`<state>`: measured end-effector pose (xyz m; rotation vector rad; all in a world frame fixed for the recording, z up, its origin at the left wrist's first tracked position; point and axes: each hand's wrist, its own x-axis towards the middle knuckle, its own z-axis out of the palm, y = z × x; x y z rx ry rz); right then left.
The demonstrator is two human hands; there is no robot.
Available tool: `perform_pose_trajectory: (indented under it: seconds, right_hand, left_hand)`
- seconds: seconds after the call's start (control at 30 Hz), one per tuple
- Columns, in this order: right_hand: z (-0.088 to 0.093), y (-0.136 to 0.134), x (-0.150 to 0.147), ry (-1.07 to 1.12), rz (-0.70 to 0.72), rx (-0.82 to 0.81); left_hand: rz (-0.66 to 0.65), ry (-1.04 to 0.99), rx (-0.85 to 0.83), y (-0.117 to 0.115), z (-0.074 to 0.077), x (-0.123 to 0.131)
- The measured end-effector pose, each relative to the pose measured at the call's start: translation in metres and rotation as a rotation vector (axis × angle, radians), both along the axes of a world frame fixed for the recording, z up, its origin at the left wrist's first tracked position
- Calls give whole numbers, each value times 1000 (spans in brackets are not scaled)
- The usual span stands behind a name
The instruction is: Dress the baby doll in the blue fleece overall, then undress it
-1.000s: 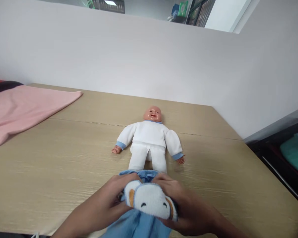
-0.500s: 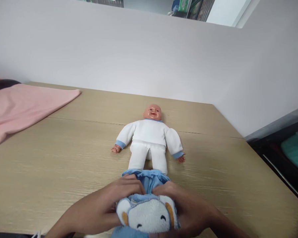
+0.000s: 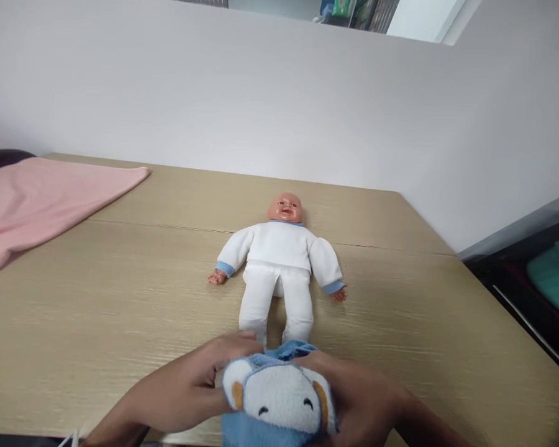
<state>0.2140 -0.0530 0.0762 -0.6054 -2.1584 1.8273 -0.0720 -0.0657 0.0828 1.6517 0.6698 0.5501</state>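
A baby doll (image 3: 279,248) lies on its back, head away from me. It wears a white top with blue cuffs, and its white cloth legs run toward me. Small blue pants (image 3: 256,428) with a white animal-face patch (image 3: 279,397) are bunched at the lower ends of the legs; the doll's feet are hidden. My left hand (image 3: 200,379) grips the left side of the pants, its fingers beside the doll's lower leg. On the other side my right hand (image 3: 349,391) is closed on the pants, with part of its fingers behind the cloth.
The doll rests on a wooden table (image 3: 97,335) with a wall (image 3: 214,93) behind it. Pink cloth (image 3: 51,198) lies at the far left, near something dark. At the right, beyond the table edge, a teal item (image 3: 554,279) sits in a dark space.
The waistband of the blue pants has moved toward me, down the doll's legs, so more of the white lower legs shows. Both hands still hold the pants.
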Motion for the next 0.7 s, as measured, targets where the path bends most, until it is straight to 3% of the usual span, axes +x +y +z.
perform_pose_trajectory:
  seconds: [0.17,0.27,0.37,0.5,0.57,0.7]
  right_hand:
    - [13,1,-7,93,-100,-138]
    - [21,2,-6,152,-192,-194]
    - [14,4,1,124,-274,-247]
    - [0,4,8,47,-376,-382]
    - [-1,3,7,66,-363,-446]
    - [4,3,-1,211,-141,-496]
  left_hand:
    - [79,-67,-161,-9,-12,6]
    - [66,-224,-263,-10,-24,7]
    - [-34,-370,-378,-7,-28,5]
    - [-105,-341,-489,-4,-28,3]
    - [-110,-350,-538,-3,-30,2]
    - [-81,-397,-453,-1,-38,-5]
